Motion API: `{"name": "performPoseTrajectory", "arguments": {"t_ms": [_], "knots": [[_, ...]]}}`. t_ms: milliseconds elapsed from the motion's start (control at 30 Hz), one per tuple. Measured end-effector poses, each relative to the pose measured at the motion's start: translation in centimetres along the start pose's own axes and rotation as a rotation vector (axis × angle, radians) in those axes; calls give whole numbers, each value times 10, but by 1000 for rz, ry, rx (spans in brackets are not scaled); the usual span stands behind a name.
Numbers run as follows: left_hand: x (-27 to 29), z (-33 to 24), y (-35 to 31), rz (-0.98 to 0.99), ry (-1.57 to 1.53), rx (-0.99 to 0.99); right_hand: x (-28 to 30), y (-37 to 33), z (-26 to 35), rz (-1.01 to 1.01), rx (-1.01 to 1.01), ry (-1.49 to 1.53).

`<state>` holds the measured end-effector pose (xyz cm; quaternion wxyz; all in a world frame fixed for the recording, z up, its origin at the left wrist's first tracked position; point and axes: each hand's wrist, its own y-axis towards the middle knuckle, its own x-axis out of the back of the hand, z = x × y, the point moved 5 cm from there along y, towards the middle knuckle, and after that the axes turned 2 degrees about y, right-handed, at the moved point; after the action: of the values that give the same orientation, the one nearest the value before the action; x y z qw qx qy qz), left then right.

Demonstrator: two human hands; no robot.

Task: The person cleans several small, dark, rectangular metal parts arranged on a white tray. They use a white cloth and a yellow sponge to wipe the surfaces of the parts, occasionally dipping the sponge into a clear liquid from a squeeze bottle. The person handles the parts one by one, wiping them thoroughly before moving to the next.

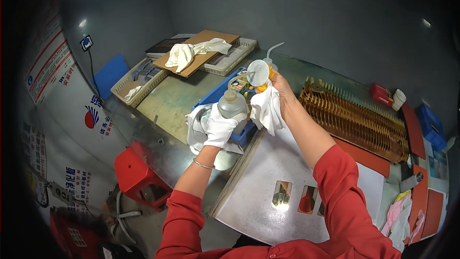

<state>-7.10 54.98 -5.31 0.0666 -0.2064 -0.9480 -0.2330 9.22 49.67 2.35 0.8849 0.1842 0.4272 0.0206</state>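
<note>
My left hand (220,130), in a white glove, is closed around a translucent squeeze bottle (231,105) with a bent spout. A whitish-grey cloth (195,132) hangs beside that hand. The spout reaches toward a round, whitish translucent disc (258,73). My right hand (279,84), with orange finger covers on some fingertips, grips the disc at its right edge. From the same hand a white cloth (267,111) droops. Beneath both hands is a blue bin (211,97), its contents partly hidden. On the white board (258,187) nearer me lie shiny small rectangular plates (282,195).
A second spouted bottle (270,61) stands behind my right hand. To the right is a rack of brown slotted strips (354,120). Cardboard (206,38) with a white cloth lies across trays at the back left. A red stool (139,175) stands left of the table.
</note>
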Motion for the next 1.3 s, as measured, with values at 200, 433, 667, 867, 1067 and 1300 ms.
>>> {"name": "performPoseTrajectory", "arguments": {"t_ms": [200, 433, 667, 867, 1067, 1300], "knots": [[5, -9, -4, -23, 70, 2, 4, 2, -4, -103, -64, 55], [-8, -36, -13, 82, -11, -24, -36, -60, 14, -148, -162, 169], [-62, -128, -91, 128, 35, -576, -55, -277, 72, -521, 171, -350], [-258, -255, -259, 1150, -123, -720, -87, -591, 116, -1260, 212, -717], [-441, -304, -409, 1238, -236, -1070, -59, -743, 180, -1802, -57, -2084], [-533, -305, -471, 1101, -116, -1268, 1, -740, 193, -1720, -484, -2112]]}}
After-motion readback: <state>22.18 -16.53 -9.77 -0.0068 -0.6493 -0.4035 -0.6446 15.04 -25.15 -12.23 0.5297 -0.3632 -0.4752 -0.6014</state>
